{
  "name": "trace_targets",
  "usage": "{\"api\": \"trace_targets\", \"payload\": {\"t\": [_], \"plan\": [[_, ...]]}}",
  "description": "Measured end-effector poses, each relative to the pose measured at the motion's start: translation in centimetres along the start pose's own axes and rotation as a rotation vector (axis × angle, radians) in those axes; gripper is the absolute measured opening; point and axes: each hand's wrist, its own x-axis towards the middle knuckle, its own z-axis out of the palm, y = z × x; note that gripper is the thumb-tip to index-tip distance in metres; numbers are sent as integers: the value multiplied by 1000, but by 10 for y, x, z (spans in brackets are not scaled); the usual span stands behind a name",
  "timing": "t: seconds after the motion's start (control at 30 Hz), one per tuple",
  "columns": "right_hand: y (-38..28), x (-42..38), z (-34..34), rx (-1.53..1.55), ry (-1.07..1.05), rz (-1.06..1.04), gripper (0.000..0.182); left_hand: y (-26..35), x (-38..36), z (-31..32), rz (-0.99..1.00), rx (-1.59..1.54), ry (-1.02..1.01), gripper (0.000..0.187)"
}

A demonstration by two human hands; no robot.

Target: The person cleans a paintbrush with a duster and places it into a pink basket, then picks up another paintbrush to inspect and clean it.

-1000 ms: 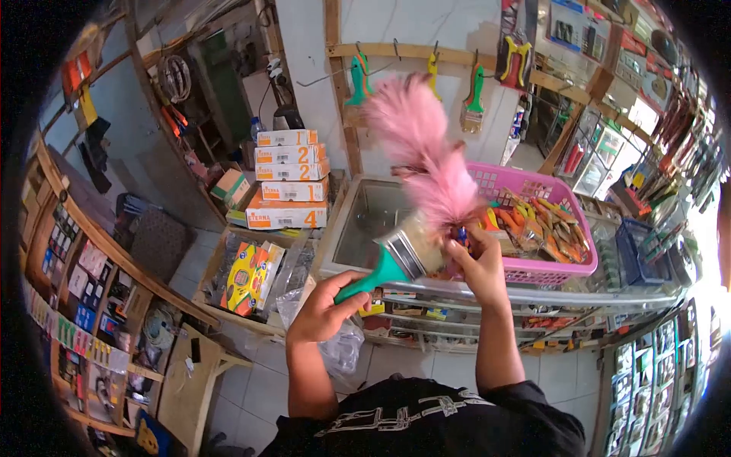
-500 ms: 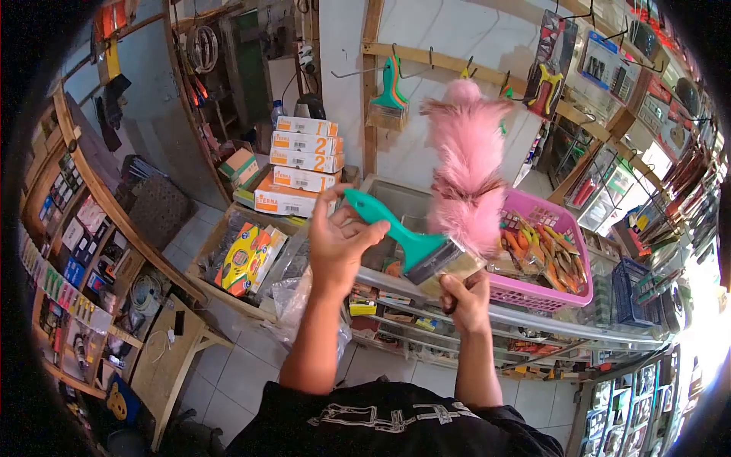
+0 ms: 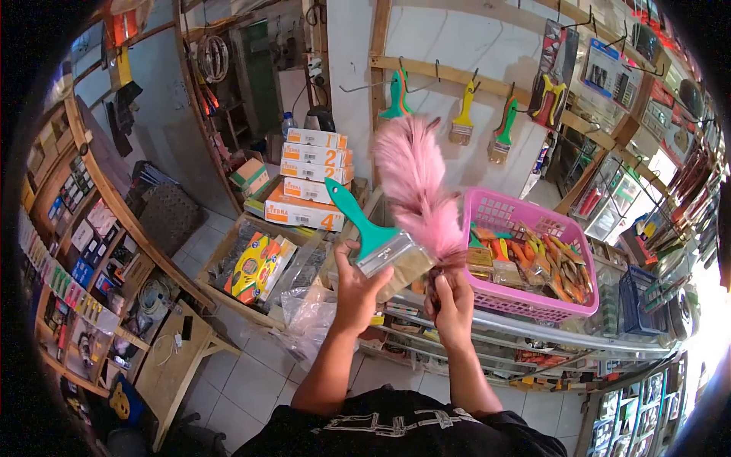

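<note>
My left hand (image 3: 353,301) grips a wide paintbrush (image 3: 360,222) around its metal band and wrapped bristles, thumb on the front. Its green handle points up and to the left. In my right hand (image 3: 451,306), fingers closed, is the dark lower end of a pink feather duster (image 3: 415,179). The duster's fluffy head rises up and leans left behind the paintbrush's bristle end. To the right of my right hand sits a pink basket (image 3: 537,303) holding several brushes with orange and yellow handles.
A glass display counter (image 3: 502,324) runs in front of me. Several brushes, including a yellow paintbrush (image 3: 462,114), hang from wall hooks. White-and-orange boxes (image 3: 301,206) are stacked at the left, behind a plastic bag (image 3: 308,320). A wooden bench (image 3: 164,373) stands at lower left.
My left hand has moved from beside the green handle down to the brush's metal band. The duster has swung left, exposing the hanging brushes. My right hand no longer touches the bristles.
</note>
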Motion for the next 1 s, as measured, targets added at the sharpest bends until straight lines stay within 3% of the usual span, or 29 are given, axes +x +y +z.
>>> {"api": "trace_targets", "payload": {"t": [0.2, 0.23, 0.33, 0.37, 0.47, 0.57, 0.67, 0.77, 0.8, 0.87, 0.97, 1.0], "plan": [[-20, -12, -15, -145, -56, -58, 12, 15, 5, -29, 73, 71, 106, 65], [-22, -4, -32, -560, -188, -112, 19, 10, 6, -38, 94, 129, 96, 65], [-49, -2, -29, -845, -266, -376, 26, 22, 1, -33, 87, 182, 23, 68], [-42, -2, -29, -810, -161, -334, 36, 19, 0, -40, 29, 205, -1, 70], [-57, 0, -31, -915, -275, -154, 37, 18, -3, -40, 13, 184, -49, 69], [-58, 2, -36, -816, -319, -185, 37, 15, -4, -40, 137, 181, -79, 60], [-57, 1, -27, -849, -252, -285, 28, 22, -8, -42, 42, 213, -98, 57], [-47, 2, -38, -813, -420, -257, 29, -3, -8, -91, 3, 491, -95, 52], [-44, 2, -39, -831, -368, -218, 31, -2, -9, -92, -1, 545, -68, 51], [-39, 2, -38, -864, -271, -140, 36, 28, -16, -57, 31, 537, 73, 48], [-40, -4, -37, -877, -444, -253, 36, 24, -15, -65, 256, 726, 109, 52], [-39, -3, -35, -894, -400, -216, 36, 25, -16, -64, 315, 806, 133, 53]]}}
